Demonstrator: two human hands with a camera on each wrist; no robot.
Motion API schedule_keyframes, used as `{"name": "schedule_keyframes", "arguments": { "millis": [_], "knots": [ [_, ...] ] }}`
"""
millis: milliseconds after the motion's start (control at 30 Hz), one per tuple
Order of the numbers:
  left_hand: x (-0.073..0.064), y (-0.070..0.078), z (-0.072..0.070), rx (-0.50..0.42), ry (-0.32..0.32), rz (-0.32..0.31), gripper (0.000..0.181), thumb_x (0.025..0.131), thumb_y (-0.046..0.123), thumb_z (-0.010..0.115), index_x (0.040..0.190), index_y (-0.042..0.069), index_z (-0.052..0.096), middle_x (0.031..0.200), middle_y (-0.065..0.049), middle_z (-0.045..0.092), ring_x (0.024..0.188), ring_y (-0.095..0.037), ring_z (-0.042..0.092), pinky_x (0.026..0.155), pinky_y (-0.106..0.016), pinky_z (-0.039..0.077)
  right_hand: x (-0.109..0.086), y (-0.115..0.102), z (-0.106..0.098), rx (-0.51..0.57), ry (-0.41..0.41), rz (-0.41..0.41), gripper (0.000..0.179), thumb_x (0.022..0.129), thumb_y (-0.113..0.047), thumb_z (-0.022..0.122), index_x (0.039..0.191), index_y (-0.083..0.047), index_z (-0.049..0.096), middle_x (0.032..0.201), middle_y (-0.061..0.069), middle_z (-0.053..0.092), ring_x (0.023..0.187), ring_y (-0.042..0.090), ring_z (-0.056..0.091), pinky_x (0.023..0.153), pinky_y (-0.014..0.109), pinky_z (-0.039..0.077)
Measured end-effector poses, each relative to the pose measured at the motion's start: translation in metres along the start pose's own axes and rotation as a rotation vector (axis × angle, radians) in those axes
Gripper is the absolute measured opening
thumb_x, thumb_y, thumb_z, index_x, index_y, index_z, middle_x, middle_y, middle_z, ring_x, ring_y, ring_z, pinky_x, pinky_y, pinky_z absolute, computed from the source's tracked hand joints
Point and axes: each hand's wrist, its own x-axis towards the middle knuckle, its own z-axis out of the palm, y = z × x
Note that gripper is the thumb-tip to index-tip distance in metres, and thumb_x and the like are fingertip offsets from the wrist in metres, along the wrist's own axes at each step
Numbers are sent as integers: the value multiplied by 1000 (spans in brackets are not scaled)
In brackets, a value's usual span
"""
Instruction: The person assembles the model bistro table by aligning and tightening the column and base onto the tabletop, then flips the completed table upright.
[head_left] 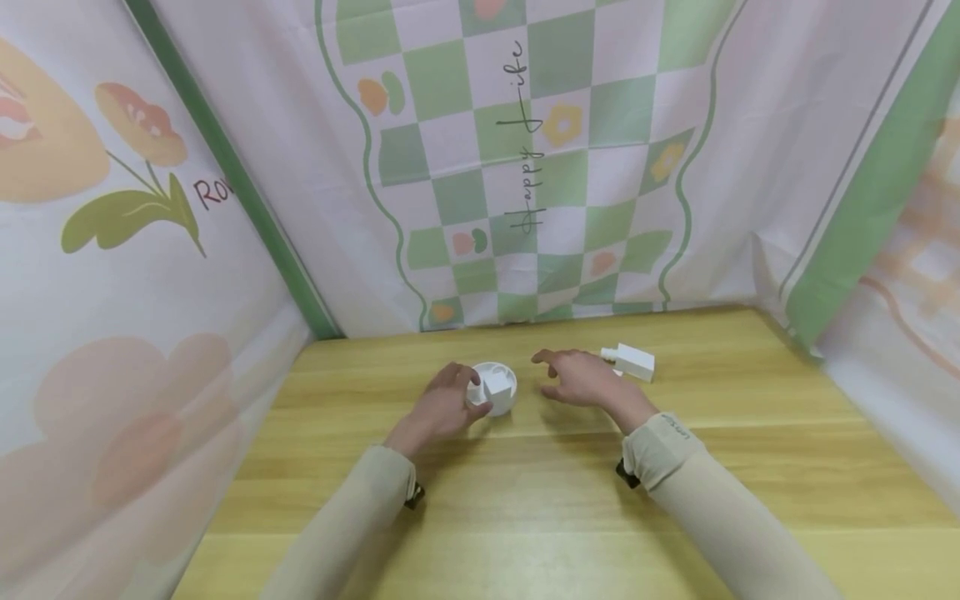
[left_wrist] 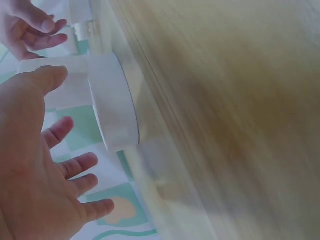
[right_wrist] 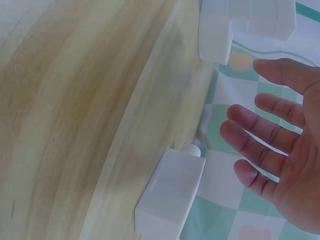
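A round white dish stands on the table left of centre, with white box-shaped pieces inside that rise above its rim. My left hand is at the dish's left side, thumb and fingers spread around that edge. In the left wrist view the thumb overlaps the white box, while the other fingers stay loosely apart below it. To the right of the dish my right hand hovers with fingers extended, holding nothing. Just beyond it lies a white square bottle on its side, its narrow neck pointing left.
A small white piece beside the bottle is mostly hidden by my right hand. The wooden table ends at a printed curtain behind, with more hanging cloth along the left and right sides.
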Motion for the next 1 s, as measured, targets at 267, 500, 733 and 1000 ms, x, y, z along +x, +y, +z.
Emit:
{"name": "schedule_keyframes", "arguments": {
  "millis": [267,500,733,1000],
  "knots": [
    [2,6,-3,-23,47,65,55,96,59,54,129,15,47,135,-7,47,126,-27,50,109,-42,45,-2,0,1,-1,-2,4,54,92,-29,68,141,-12,52,112,13,72,91,26,69,75,44,57],
    [3,3,-5,-31,92,87,47,99,44,58,132,11,49,138,-12,47,131,-30,48,111,-45,45,-3,2,1,-2,-1,5,53,92,-28,69,140,-11,52,111,13,71,89,25,69,72,43,57],
    [3,1,-5,-22,120,35,56,98,55,55,132,10,50,140,-16,48,130,-34,50,110,-47,45,-4,3,-1,-4,-2,13,53,92,-27,70,139,-10,53,109,13,72,89,26,69,73,43,57],
    [6,1,-6,-32,139,6,50,98,48,58,132,12,51,137,-16,49,128,-34,51,108,-47,47,-5,8,1,-1,1,9,53,92,-27,69,139,-9,53,109,14,72,88,26,69,71,42,56]
  ]
}}
